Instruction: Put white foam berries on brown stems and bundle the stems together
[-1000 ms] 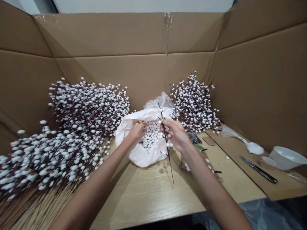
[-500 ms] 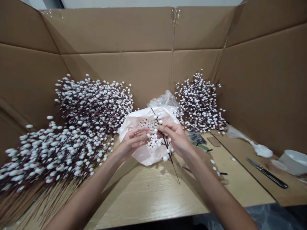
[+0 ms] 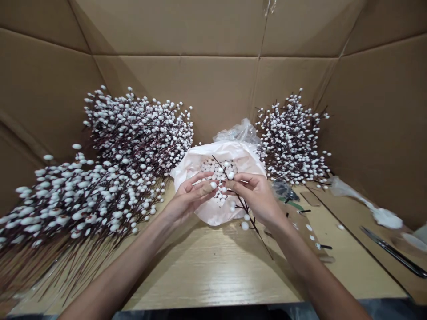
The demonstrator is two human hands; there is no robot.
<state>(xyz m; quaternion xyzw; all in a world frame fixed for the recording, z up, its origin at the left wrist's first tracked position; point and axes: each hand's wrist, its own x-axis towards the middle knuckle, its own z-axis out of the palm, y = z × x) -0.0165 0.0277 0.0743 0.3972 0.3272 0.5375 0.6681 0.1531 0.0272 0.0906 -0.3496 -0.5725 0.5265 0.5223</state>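
My right hand (image 3: 255, 194) pinches a dark, thin artificial berry branch (image 3: 246, 208) that bears several white berries and slants from upper left to lower right. My left hand (image 3: 193, 195) is closed with thumb and fingers round a white berry (image 3: 213, 185), close beside the branch. Both hands hover over a white plastic bag (image 3: 216, 216), spread wide at the top, with many loose white berries (image 3: 218, 171) inside. The fingertips of the two hands almost meet, and part of the branch is hidden behind the right fingers.
Piles of finished-looking white berry stems (image 3: 140, 129) lie left, with another bunch (image 3: 293, 138) at the back right. A knife-like black tool (image 3: 393, 252) and a white-tipped plastic bag (image 3: 383, 218) lie right. Cardboard walls (image 3: 216, 84) surround the wooden table (image 3: 200, 271).
The view has tilted down and shifted left. My left hand now has a white berry at its fingertips nearer the branch, and the branch has turned slightly in my right hand.
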